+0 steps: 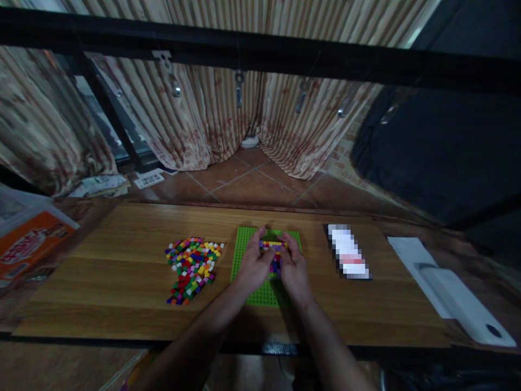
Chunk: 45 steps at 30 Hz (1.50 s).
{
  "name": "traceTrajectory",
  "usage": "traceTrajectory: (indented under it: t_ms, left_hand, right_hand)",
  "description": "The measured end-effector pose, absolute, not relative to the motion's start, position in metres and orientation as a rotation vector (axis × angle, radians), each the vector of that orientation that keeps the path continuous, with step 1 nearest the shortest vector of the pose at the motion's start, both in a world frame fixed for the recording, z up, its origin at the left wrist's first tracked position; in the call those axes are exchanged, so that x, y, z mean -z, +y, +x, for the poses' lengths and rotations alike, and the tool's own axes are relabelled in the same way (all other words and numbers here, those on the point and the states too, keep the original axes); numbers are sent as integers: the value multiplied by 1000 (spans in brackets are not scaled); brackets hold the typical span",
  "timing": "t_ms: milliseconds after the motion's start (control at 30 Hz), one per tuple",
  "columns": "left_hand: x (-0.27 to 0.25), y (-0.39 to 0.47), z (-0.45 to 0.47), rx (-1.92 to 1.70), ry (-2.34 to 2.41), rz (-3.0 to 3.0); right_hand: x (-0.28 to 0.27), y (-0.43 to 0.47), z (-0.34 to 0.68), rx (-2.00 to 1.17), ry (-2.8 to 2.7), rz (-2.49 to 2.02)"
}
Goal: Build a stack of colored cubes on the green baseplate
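A green studded baseplate [260, 297] lies on the wooden table. On it sits a block of small coloured toy bricks [273, 244], with yellow, white, purple, red and blue among them. My left hand [255, 265] grips the left side of this brick block, and its thumb rests on the top. From the other side my right hand [293, 267] holds the same block, fingers curved along the right edge and thumb close to the left one. Both hands cover much of the bricks, so the block's full outline is hidden.
A loose heap of mixed coloured bricks [193, 266] spreads left of the baseplate. To the right lies a blurred phone-like item [349, 252]. White flat objects [459, 298] are beyond the table's right end. An orange and white box [35, 239] stands at far left.
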State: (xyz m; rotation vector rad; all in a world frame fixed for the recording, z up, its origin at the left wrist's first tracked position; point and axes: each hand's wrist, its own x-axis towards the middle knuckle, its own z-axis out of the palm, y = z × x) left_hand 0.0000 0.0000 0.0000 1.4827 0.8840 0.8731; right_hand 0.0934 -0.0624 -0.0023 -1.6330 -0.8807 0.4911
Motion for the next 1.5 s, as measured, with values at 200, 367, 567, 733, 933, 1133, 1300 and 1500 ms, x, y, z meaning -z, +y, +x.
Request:
traceTrajectory:
  t_ms: [200,367,567,733,933,1133,1300,1500]
  left_hand:
    - [0,13,-7,-933,979,1395]
    - [-12,26,-25,-874,1139,1543]
    - [-23,19,-32,-690,1130,1679]
    - [-20,15,-26,-679,1103,1683]
    - [-7,15,-22,-719,1007,1556]
    - [-1,14,-19,-743,992,1535]
    - [-2,13,-17,-744,1010,1514]
    - [-10,9,-17,-741,1010,1458]
  right_hand:
    - [2,-64,105,-523,-796,-1678]
    - [-7,-68,114,-433,-751,-1855]
    - [-14,-70,109,-401,-917,-1996]
    - [-17,-68,106,-372,-1001,-2066]
    - [-18,-67,99,-302,-1040,-2145]
    - [-13,-65,95,-231,-1062,-2129]
    - [-9,-64,93,-198,-1057,-2081]
    - [-10,-64,92,-174,-1085,-2093]
